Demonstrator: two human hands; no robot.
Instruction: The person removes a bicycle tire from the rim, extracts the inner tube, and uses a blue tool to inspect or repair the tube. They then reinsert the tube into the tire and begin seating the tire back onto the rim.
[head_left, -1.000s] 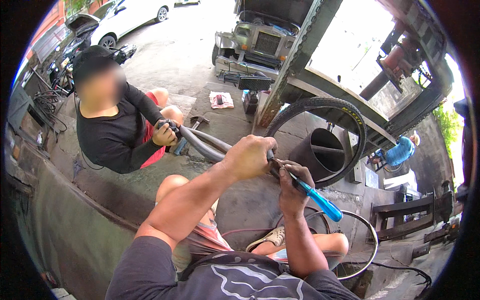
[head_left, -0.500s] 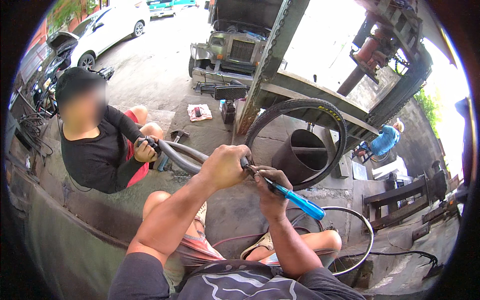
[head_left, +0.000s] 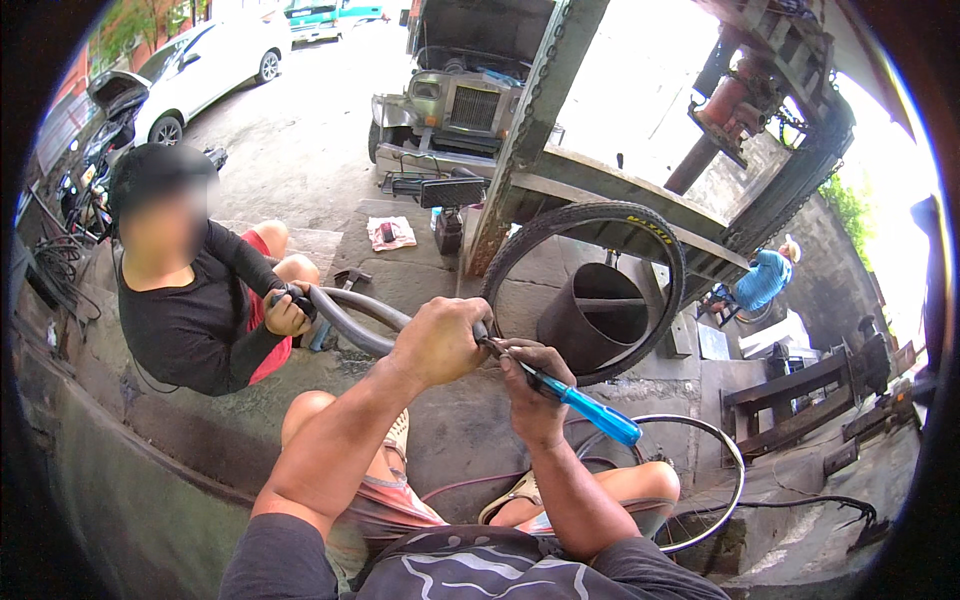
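A grey inner tube (head_left: 345, 318), stretched between a seated co-worker's hands (head_left: 288, 312) and the fisted left hand (head_left: 440, 340), is being worked with a blue-handled screwdriver (head_left: 580, 402) pinched in the right hand (head_left: 530, 395); steady tension is judged necessary next.

Left hand (head_left: 440, 340) fisted, right hand (head_left: 533, 390) clenched alongside
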